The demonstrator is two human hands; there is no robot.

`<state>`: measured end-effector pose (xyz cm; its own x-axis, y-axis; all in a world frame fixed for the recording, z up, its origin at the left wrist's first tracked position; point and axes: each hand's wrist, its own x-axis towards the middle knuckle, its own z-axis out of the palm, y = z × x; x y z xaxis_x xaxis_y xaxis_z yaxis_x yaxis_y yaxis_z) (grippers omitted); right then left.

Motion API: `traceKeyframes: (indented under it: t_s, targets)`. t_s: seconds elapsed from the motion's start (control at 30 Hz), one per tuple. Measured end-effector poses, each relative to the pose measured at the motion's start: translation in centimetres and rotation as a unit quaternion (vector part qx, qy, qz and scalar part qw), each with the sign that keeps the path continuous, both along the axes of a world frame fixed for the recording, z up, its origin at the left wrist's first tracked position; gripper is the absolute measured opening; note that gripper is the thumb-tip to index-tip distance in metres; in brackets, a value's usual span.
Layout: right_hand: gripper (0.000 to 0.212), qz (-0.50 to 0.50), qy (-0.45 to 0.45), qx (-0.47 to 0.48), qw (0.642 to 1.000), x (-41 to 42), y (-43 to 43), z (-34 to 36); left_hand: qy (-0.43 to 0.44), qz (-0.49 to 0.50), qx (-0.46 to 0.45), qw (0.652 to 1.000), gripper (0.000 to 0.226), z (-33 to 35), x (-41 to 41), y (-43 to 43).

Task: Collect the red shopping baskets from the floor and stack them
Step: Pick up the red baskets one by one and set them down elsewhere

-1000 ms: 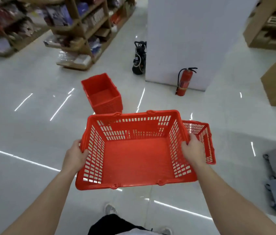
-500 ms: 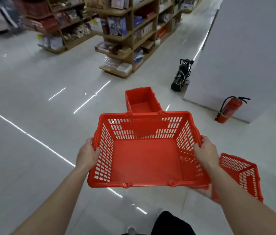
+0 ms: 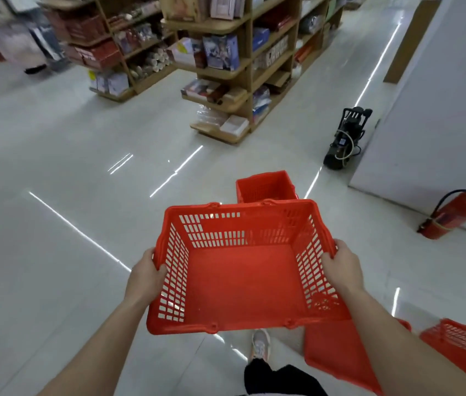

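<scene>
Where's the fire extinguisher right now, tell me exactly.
In the head view the fire extinguisher is at the right edge, on the floor against the base of the white wall, right of the held basket.

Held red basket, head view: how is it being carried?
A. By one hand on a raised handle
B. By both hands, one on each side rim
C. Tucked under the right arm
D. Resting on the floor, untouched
B: the left hand and right hand each clasp a side rim of the held red basket, which is up off the floor.
</scene>
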<state>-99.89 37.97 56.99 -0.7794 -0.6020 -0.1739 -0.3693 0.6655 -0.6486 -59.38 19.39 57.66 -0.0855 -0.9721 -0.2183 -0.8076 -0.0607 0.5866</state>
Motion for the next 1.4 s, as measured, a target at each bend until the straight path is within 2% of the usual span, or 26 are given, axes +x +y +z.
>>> traceKeyframes:
  t_s: [0.33,0.57,0.73,0.9,1.03,1.17,1.27,1.4]
  targets:
    - [0.038,-0.041,-0.021,0.004,0.999,-8.4,-13.4,-0.5,0.000,-0.049,0.025,0.999,0.047,0.7,-10.4,-16.7]
    - [0.040,-0.145,-0.046,0.025,0.988,-12.6,-18.9,-3.8,-0.018,-0.163,0.044,0.985,0.044,-1.8,-20.4,-30.5]
    - [0.040,-0.253,-0.088,0.053,0.962,-12.9,-22.5,-6.6,-0.058,-0.293,0.063,0.952,0.045,-4.3,-30.4,-41.6]
    - [0.037,-0.338,-0.157,0.049,0.926,-11.1,-25.6,-10.3,-0.080,-0.429,0.082,0.896,0.048,-7.5,-40.6,-49.5]
    - [0.042,-0.414,-0.177,0.042,0.892,-9.9,-28.0,-14.7,-0.090,-0.490,0.085,0.863,0.055,-12.1,-48.4,-53.0]
    - [0.051,-0.466,-0.231,0.027,0.854,-8.7,-29.6,-19.3,-0.097,-0.496,0.118,0.855,0.063,-17.7,-53.3,-54.0]
    - [0.042,-0.469,-0.231,-0.013,0.852,-8.0,-31.4,-21.9,-0.094,-0.489,0.123,0.858,0.063,-21.4,-55.1,-54.9]
    - [0.042,-0.455,-0.301,-0.021,0.838,-6.3,-33.0,-25.3,-0.118,-0.490,0.137,0.853,0.068,-24.8,-55.3,-55.9]
